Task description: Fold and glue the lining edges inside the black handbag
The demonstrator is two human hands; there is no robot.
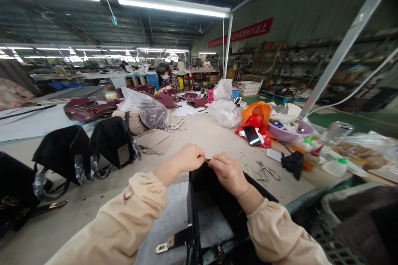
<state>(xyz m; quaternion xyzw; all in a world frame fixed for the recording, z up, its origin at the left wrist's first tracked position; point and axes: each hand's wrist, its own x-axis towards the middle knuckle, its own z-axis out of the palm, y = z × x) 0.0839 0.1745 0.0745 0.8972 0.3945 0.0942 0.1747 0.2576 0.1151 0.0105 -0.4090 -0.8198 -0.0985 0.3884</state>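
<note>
Two sets of bare fingers work at the far rim of an open black bag (193,219); the left hand (194,157) closes thumb and forefinger in a pinch, what lies between them too small to tell, as the right hand (226,174) folds its fingers over the rim and grips it; the step in hand appears to be close work on that edge, the next move calling for a steady hold and small fingertip movements; a metal clasp (165,245) juts from the bag's left; scissors (265,170) lie to its right, a phone (252,136) beyond; other black bags (64,149) stand to its left; a co-worker (169,83) sits well beyond it.
</note>
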